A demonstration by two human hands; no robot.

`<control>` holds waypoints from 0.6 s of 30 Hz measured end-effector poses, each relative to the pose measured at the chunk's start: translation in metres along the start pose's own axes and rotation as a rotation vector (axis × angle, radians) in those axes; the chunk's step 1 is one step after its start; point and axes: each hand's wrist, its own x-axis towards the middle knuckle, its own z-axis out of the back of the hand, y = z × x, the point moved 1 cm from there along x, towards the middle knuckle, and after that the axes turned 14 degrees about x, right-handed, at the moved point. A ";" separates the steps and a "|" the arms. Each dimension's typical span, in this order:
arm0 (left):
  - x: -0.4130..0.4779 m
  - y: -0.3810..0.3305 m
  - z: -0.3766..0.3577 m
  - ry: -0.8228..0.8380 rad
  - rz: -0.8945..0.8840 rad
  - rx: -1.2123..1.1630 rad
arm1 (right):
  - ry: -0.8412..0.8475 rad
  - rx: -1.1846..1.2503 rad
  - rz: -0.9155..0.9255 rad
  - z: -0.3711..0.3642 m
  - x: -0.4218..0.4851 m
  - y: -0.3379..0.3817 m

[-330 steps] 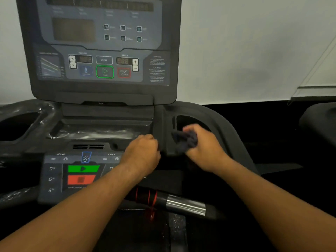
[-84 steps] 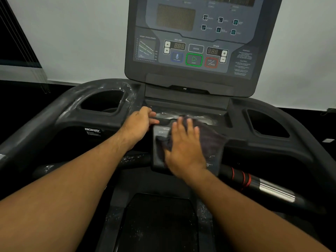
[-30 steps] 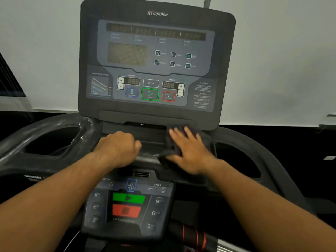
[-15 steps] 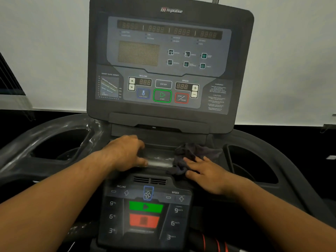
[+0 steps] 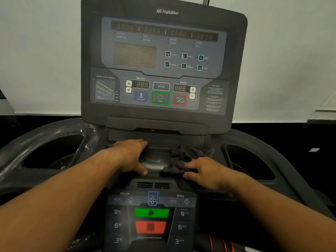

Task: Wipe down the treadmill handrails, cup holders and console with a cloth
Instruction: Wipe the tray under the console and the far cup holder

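Observation:
The dark grey cloth (image 5: 183,157) lies bunched on the right part of the shallow tray (image 5: 156,160) below the upright console (image 5: 163,60). My right hand (image 5: 205,171) sits at the cloth's near edge, its bent fingers and thumb pinching the fabric. My left hand (image 5: 131,157) rests on the left part of the tray, fingers stretched toward the console base and thumb on the near lip, holding nothing. Dark cup holders open on the left (image 5: 54,155) and right (image 5: 249,160). The left one has a shiny, streaked rim.
The lower control panel (image 5: 151,215) with green and red buttons sits just below my hands. A grip bar with red rings (image 5: 220,242) shows at the bottom right. A pale wall (image 5: 36,51) stands behind the console.
My right hand's fingers have bent onto the cloth's near edge. My left hand has spread out over the tray. The cloth stays at the tray's right side.

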 end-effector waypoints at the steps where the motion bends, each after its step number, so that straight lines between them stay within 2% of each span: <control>1: 0.001 0.001 0.000 0.019 -0.005 -0.009 | 0.022 0.041 0.010 0.001 -0.005 -0.002; 3: 0.005 0.004 0.000 0.058 -0.009 -0.031 | 0.064 0.070 0.011 -0.002 -0.005 -0.004; 6: 0.010 0.004 0.000 0.097 -0.010 -0.010 | 0.106 -0.067 -0.030 -0.018 0.011 0.001; 12: 0.018 -0.003 0.008 0.130 0.012 0.017 | 0.049 -0.188 -0.029 -0.034 0.042 0.009; 18: 0.016 -0.005 0.011 0.153 0.014 0.014 | 0.028 -0.095 0.039 -0.017 0.031 0.002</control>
